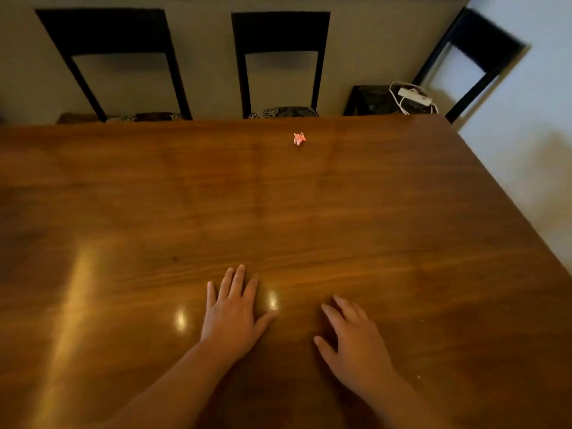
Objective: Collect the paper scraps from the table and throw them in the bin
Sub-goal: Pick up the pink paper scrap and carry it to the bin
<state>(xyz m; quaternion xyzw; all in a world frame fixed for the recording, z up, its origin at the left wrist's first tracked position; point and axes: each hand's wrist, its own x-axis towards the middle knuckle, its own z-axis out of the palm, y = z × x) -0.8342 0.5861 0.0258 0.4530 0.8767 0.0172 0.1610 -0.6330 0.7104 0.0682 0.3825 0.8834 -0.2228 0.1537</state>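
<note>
One small crumpled pink paper scrap (299, 138) lies near the far edge of the glossy brown wooden table (402, 212). My left hand (232, 314) rests flat on the table near me, fingers spread, holding nothing. My right hand (353, 339) lies palm down beside it, fingers apart and empty. Both hands are far from the scrap. No bin is in view.
Two dark chairs (114, 66) (280, 63) stand behind the far edge. A third chair (470, 57) at the back right carries a white power strip with cable (414, 96) on its seat. The table's right edge runs diagonally, with pale floor (538, 168) beyond.
</note>
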